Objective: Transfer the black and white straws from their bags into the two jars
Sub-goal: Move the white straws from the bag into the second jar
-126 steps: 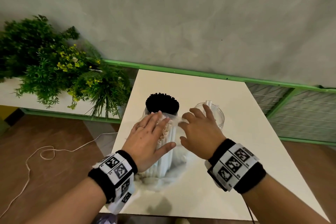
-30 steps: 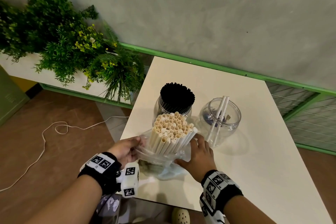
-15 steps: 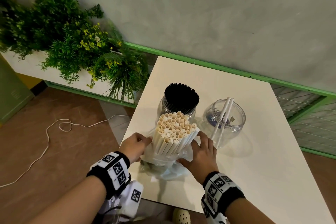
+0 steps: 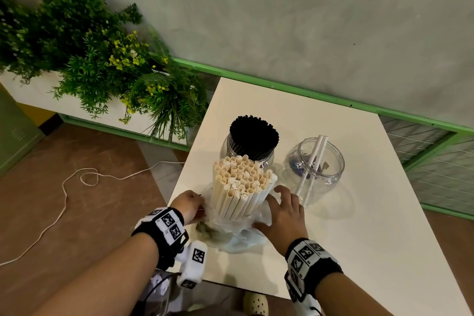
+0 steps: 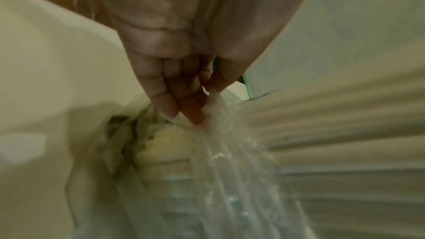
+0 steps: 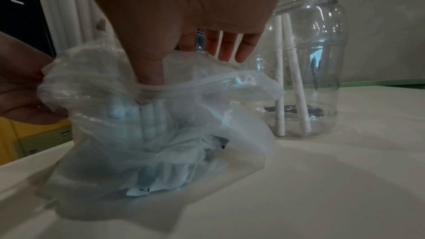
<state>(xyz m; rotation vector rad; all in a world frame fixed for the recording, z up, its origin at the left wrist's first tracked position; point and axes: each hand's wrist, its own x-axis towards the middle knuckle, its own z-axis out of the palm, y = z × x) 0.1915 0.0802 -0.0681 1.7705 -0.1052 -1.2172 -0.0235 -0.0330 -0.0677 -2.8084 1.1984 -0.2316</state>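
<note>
A thick bundle of white straws (image 4: 241, 185) stands upright near the table's front-left edge. Its clear plastic bag (image 4: 230, 228) is bunched down around the base. My left hand (image 4: 202, 209) pinches the bag's left edge between thumb and fingers (image 5: 195, 114). My right hand (image 4: 266, 206) lies against the bag's right side, its thumb (image 6: 149, 72) hooked inside the rim and its fingers (image 6: 230, 48) straight. Behind stands a jar packed with black straws (image 4: 252, 136). To its right a clear jar (image 4: 315, 169) holds two white straws (image 6: 292, 72).
The white table (image 4: 359, 238) has open surface to the right and front of the jars. Green plants (image 4: 102, 64) in a white planter stand to the left of the table. A white cord (image 4: 64, 195) lies on the brown floor. A wall and a green rail run behind.
The bag has slid further down the white straws, baring more of their length, and both hands have dropped toward the table with it. The jars have not moved.
</note>
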